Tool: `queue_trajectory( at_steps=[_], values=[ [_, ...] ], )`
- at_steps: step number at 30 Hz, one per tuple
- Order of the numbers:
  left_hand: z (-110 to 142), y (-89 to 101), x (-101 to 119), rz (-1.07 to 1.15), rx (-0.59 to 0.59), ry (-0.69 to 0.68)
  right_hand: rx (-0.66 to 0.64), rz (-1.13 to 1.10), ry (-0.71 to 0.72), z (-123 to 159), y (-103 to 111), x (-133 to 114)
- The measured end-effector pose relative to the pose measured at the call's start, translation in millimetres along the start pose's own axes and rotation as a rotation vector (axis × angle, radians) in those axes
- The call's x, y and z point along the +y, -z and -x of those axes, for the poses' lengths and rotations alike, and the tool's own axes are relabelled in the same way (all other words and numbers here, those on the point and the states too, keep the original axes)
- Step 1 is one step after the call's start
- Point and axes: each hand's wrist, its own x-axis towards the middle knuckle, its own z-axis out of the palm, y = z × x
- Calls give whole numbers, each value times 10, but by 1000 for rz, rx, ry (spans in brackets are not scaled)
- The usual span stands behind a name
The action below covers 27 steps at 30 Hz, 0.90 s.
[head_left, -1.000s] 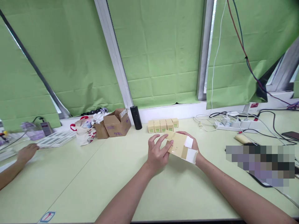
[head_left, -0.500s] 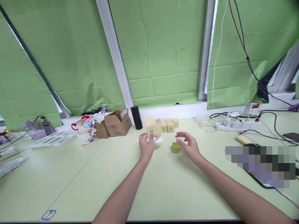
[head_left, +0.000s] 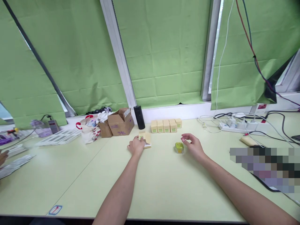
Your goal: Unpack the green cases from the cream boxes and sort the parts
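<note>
My left hand (head_left: 136, 146) is closed on a small cream cardboard box (head_left: 146, 137), which it holds against the table left of centre. A white edge shows at the box's lower side, and my fingers hide part of it. To the right, a small clear container with a green lid (head_left: 179, 147) stands on the table. My right hand (head_left: 192, 146) hovers just beside that container, fingers bent and apart, holding nothing. Behind both hands, several matching cream boxes (head_left: 166, 126) with green labels stand in a row.
At the back left are a brown carton (head_left: 122, 125), a cloth bag (head_left: 90, 132) and a black cylinder (head_left: 139, 117). A power strip (head_left: 241, 126) with tangled cables lies at the right. Another person's hand (head_left: 3, 156) shows at the far left edge.
The cream box, earlier in both hands, has moved left and down to the table in my left hand. The green-lidded container now stands on the table; my right hand has let go.
</note>
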Motion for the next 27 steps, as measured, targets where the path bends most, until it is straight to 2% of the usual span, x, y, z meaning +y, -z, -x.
queue_trajectory(
  at_steps=[6, 16, 21, 27],
  values=[
    [10, 6, 15, -65, 0, -19, -110, -72, -118, -28, 15, 49],
    [67, 22, 83, -16, 106, -44, -406, -24, -132, -63, 152, 84],
    [98, 16, 91, -13, 113, -114, -385, 36, -74, -44, 127, 136],
    [83, -13, 56, -5, 104, -103, -359, 54, -88, -52, 120, 128]
  ],
)
